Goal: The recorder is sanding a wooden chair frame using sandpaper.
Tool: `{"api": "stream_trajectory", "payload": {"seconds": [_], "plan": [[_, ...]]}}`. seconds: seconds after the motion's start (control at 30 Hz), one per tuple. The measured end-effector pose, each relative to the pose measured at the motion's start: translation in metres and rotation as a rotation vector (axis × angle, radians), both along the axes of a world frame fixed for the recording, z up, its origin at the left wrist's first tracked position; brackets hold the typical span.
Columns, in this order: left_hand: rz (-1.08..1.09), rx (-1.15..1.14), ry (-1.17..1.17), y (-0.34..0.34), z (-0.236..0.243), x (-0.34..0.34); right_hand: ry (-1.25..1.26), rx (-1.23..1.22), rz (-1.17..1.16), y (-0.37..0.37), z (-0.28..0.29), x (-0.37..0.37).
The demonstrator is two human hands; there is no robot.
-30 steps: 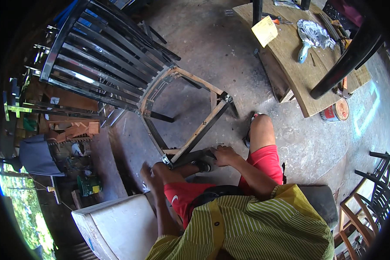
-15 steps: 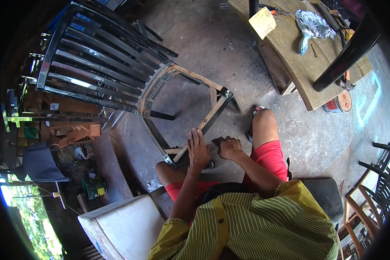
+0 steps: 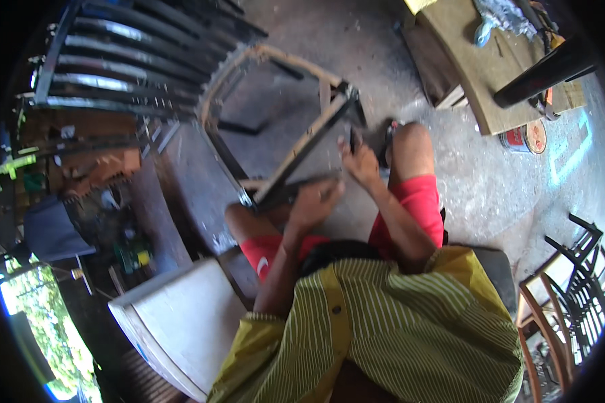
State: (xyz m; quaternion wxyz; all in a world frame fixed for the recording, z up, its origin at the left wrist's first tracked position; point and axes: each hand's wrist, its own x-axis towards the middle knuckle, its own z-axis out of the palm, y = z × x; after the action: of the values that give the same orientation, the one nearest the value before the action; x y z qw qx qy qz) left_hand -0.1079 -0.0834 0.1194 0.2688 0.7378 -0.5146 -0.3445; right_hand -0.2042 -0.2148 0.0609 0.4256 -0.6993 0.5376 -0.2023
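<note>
A black slatted chair frame [image 3: 296, 153] without a seat is tilted in front of me, bare wood showing along its seat rails. Close to my left knee, my left hand [image 3: 313, 203] is beside the near rail, blurred, its fingers stretched to the right and nothing visible in them. Whether it touches the rail I cannot tell. My right hand [image 3: 363, 164] is raised just off the rail's right end. Its fingers are closed on a small dark flat piece [image 3: 355, 137], which looks like folded sandpaper.
At the upper right stands a wooden table [image 3: 460, 67] with a crumpled rag [image 3: 507, 17] and a black leg [image 3: 541, 77] on it. A paint can [image 3: 532, 138] is beneath its edge. A white box-like object [image 3: 188, 322] is at my left; more chairs [image 3: 571, 289] are at far right.
My left hand has come off the top of the rail and moved down and right. The right hand has risen up and forward with the dark piece. My view has shifted.
</note>
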Motion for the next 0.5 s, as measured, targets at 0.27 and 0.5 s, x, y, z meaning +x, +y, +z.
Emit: {"api": "stream_trajectory", "payload": {"seconds": [0.27, 0.5], "plan": [[0.232, -0.159, -0.602, 0.005, -0.029, 0.089, -0.046, -0.004, -0.027, -0.007, -0.015, -0.013], [0.252, -0.222, -0.848, 0.064, -0.048, 0.118, -0.003, -0.083, 0.135, -0.009, -0.023, -0.007]]}}
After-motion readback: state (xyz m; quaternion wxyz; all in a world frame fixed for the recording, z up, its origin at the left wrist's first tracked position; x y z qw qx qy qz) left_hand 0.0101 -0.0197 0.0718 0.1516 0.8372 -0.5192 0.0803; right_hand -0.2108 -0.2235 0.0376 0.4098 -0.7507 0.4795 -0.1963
